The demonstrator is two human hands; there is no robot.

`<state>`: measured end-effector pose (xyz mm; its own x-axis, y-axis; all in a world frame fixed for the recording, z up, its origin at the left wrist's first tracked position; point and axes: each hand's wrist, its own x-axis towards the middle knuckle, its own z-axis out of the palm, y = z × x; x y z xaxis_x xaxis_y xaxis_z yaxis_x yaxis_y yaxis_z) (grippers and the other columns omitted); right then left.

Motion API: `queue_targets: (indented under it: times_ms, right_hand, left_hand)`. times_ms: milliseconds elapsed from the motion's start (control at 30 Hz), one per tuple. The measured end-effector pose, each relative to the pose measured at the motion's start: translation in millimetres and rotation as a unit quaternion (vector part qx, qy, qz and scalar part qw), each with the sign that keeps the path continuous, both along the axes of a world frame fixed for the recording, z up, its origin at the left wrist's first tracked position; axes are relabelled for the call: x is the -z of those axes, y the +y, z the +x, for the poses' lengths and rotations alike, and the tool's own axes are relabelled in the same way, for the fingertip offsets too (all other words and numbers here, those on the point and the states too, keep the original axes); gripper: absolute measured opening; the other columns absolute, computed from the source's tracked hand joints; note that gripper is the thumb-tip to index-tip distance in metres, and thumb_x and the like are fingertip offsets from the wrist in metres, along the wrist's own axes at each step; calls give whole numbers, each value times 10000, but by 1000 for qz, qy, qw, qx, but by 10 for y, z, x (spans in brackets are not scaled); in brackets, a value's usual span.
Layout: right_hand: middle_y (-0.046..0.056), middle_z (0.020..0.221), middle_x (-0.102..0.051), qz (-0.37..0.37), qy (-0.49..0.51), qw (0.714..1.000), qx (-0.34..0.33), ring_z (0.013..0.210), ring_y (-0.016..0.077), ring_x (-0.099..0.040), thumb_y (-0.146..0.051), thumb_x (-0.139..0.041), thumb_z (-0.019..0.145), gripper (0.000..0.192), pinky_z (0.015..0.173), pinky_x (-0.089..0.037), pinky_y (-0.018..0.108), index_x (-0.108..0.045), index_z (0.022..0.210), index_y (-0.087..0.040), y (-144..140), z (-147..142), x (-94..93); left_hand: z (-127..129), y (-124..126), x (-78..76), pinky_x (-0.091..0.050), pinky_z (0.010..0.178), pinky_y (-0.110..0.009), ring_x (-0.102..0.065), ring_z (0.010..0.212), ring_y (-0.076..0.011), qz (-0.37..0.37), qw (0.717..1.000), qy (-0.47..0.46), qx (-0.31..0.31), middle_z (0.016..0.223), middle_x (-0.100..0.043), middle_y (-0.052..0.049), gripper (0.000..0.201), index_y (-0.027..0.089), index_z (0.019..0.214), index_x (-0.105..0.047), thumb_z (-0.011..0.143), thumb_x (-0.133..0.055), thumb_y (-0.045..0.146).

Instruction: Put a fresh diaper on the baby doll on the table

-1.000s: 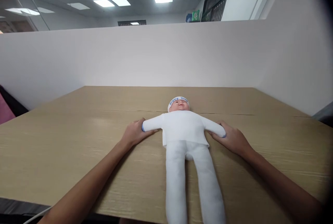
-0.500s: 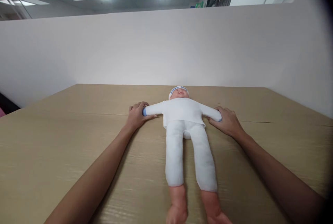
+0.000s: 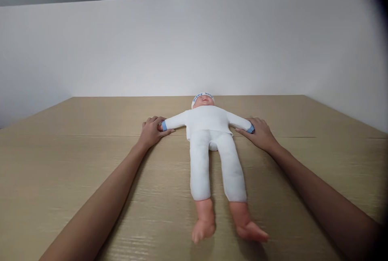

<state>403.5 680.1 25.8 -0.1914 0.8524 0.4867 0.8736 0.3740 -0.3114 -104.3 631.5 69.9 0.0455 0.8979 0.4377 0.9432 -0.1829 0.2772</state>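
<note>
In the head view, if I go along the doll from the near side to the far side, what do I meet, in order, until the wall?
Feet → trousers → shirt → head → wall.

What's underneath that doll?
The doll lies face up on a brown table, whose surface shows between its legs. The part directly beneath its body is covered, so I can't tell whether anything else is there.
</note>
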Motion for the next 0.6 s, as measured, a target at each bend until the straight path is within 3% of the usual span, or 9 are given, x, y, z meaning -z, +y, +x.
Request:
queue_targets:
  times_ms: [167, 333, 500, 600]
  right_hand:
    - [182, 1353, -732, 9, 26, 1000, 2, 1216, 394, -650, -742, -686, 931, 687, 1073, -500, 526, -665, 1363, -208, -19, 7, 41]
    - [212, 1458, -697, 32, 64, 997, 11, 1342, 424, -612, -704, -708, 905, 750, 1188, -451, 571, -628, 1438, -182, -202, -26, 24]
    - [240, 1519, -656, 52, 88, 994, 32, 1408, 433, -569, -581, -744, 883, 757, 1236, -425, 597, -582, 1487, -154, -509, -73, -32]
    - [242, 1490, -662, 73, 114, 990, 36, 1411, 418, -565, -507, -703, 904, 666, 1239, -433, 599, -589, 1453, -148, -790, -185, -123]
  left_hand:
    - [-15, -45, -4, -410, 1124, -456, -606, 1288, -347, -4, 1000, -13, 21, 1371, -749, -104, 645, 286, 1390, -745, 898, -765, 702]
    - [5, -196, -40, -389, 1147, -496, -549, 1399, -387, -3, 1000, 4, 19, 1535, -681, -137, 774, 276, 1590, -625, 950, -686, 708]
    - [107, -507, -84, -352, 1174, -533, -512, 1444, -409, 23, 1000, 9, -5, 1600, -624, -164, 694, 279, 1621, -584, 1014, -612, 614]
    - [325, -771, -191, -360, 1188, -536, -531, 1428, -388, 41, 999, -27, -18, 1567, -643, -173, 560, 252, 1544, -630, 1073, -529, 538]
